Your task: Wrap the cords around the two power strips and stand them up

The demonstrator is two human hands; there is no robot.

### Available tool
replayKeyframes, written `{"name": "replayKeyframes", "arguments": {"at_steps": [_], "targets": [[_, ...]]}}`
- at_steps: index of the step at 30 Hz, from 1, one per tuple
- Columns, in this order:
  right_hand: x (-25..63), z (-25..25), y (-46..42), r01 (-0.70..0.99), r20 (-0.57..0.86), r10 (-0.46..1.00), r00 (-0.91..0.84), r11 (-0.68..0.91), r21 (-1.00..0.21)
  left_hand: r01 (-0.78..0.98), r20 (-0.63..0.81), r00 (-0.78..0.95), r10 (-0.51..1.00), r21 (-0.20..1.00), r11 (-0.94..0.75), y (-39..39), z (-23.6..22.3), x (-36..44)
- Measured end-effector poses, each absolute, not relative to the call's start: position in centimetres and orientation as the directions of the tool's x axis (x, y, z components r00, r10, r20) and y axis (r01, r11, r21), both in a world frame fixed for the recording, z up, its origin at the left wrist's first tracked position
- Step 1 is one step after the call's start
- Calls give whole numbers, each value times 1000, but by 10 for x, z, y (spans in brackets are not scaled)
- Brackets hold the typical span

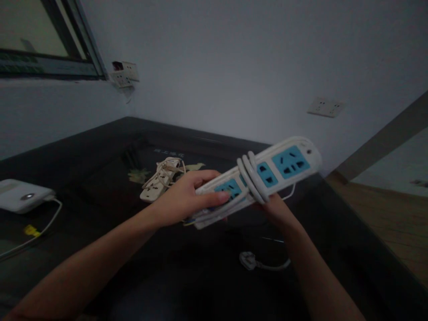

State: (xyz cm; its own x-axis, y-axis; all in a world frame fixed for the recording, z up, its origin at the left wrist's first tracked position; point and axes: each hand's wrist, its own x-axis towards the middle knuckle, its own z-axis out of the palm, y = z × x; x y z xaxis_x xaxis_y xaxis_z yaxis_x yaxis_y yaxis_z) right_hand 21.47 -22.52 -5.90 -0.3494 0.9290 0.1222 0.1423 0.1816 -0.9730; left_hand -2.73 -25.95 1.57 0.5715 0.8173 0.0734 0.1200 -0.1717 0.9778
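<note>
A white power strip (290,163) with blue socket panels is held up at a slant above the dark table, its right end higher. White cord (251,177) is wound in several turns around its middle. My left hand (197,191) grips the lower left end, thumb pressed on top beside a blue socket. From beneath, my right hand (276,208) holds the strip near the cord turns; its fingers are mostly hidden behind it. Below the strip, a white plug (248,260) shows on a length of cord that passes behind my right forearm.
A second power strip (155,186) wrapped in its cord lies behind my left hand, beside some leaf-like scraps (138,174). At the left is a white device (25,196) with a cable and yellow tag (32,230). Wall sockets (325,107) are beyond the table (100,138).
</note>
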Motion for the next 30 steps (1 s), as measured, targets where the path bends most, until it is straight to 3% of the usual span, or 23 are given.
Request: {"name": "replayKeyframes", "arguments": {"at_steps": [5, 11, 17, 22, 26, 30], "targets": [[198, -41, -235, 223, 96, 911, -401, 199, -954, 55, 99, 430, 898, 989, -135, -231, 4, -35], [193, -20, -250, 617, 220, 907, -358, 407, -674, 283, 90, 301, 949, 942, -179, -203, -10, -42], [204, -3, -262, 763, 182, 915, -359, 400, -508, 578, 143, 329, 934, 751, -318, -195, -10, -47], [200, 2, -273, 780, 314, 823, -474, 558, -285, 735, 159, 393, 906, 537, -413, -203, -9, -43], [196, 1, -278, 745, 414, 724, -552, 651, -147, 797, 50, 479, 877, 394, -458, -220, -8, -34], [200, 0, -276, 736, 478, 678, -558, 671, -91, 806, -45, 555, 831, 275, -524, -240, -2, -28]]}}
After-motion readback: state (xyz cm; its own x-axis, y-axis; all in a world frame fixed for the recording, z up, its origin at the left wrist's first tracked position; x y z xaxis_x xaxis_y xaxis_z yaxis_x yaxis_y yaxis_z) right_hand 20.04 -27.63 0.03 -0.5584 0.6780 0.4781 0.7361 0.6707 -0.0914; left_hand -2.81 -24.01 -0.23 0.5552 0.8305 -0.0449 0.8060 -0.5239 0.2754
